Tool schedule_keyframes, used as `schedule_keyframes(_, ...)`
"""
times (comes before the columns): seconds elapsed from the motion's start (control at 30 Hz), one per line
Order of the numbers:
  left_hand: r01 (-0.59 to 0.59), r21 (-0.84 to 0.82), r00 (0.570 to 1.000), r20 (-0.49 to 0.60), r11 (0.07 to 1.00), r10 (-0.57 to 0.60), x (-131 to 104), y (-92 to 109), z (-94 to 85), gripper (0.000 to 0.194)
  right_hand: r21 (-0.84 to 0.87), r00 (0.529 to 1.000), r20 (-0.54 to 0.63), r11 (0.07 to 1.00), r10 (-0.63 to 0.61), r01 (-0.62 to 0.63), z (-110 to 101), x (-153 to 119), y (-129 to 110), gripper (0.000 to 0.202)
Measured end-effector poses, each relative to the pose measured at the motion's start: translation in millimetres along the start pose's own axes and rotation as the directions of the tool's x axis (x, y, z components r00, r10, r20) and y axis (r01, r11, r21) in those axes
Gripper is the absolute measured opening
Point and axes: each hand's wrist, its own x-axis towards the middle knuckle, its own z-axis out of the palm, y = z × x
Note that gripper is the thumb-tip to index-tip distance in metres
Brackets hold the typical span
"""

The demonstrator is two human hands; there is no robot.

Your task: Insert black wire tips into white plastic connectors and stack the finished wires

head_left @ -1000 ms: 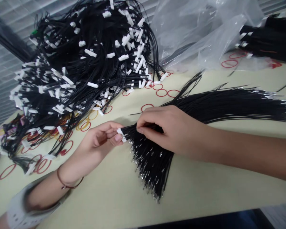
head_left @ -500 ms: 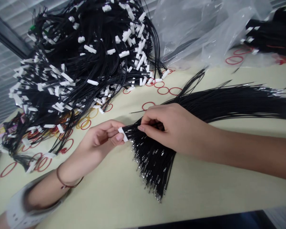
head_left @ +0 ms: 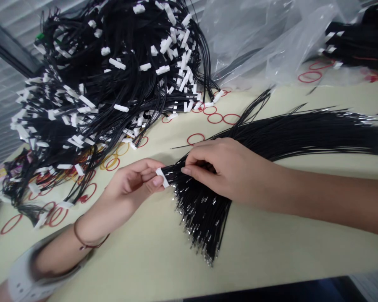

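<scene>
My left hand pinches a small white connector housing between thumb and fingers. Several black wires run from the housing toward my right hand. That hand is closed, thumb against forefinger, on a black wire close to the housing; the exact wire end is hidden by the fingers. Below it a bundle of black wires fans out over the table, with shiny metal terminals at the tips. The same bundle stretches away to the right behind my right wrist.
A large heap of black wires with white connectors covers the back left of the table. Red rubber bands lie scattered about. A clear plastic bag and another bundle of black wires are at the back right.
Both hands stay almost where they were, the left on the connector housing and the right on the wire. The whole view has shifted very slightly.
</scene>
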Motion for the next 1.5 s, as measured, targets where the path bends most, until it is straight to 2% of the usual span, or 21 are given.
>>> schedule_keyframes(0.13,-0.018,-0.022,1.000,-0.018,1.000,0.018,0,3,1.7,0.007,0.053,1.000,0.023,0.999,0.008,-0.010,-2,-1,1,0.020)
schedule_keyframes(0.3,0.025,-0.030,1.000,-0.017,0.999,-0.025,-1,8,3.6,0.009,0.076,0.999,0.046,0.997,-0.012,0.009,-2,-1,2,0.021)
schedule_keyframes(0.43,0.019,0.007,0.999,-0.030,1.000,-0.018,-1,7,3.2,0.010,0.060,0.999,0.037,0.998,0.005,-0.007,0,0,1,0.020)
schedule_keyframes(0.63,0.003,0.089,1.000,0.008,0.996,-0.003,-3,5,1.9,0.010,0.071,0.999,0.036,0.997,-0.014,0.011,3,-1,-1,0.019)
schedule_keyframes(0.87,0.007,0.078,1.000,0.013,0.997,-0.008,-1,6,1.5,0.015,0.058,1.000,0.016,0.998,-0.023,0.022,4,-1,-2,0.017)
schedule_keyframes(1.17,0.018,0.077,1.000,0.015,0.997,-0.019,-2,3,1.3,0.015,0.084,0.997,0.011,0.994,-0.075,0.074,4,0,-3,0.013)
schedule_keyframes(1.33,0.026,0.075,0.999,-0.025,0.997,-0.024,-2,5,2.5,0.014,0.059,0.996,0.024,0.994,-0.089,0.087,5,0,-5,0.014)
schedule_keyframes(1.5,0.029,0.115,0.999,-0.043,0.993,-0.024,-2,7,4.5,0.013,0.021,0.986,0.012,0.986,-0.164,0.163,8,0,-7,0.014)
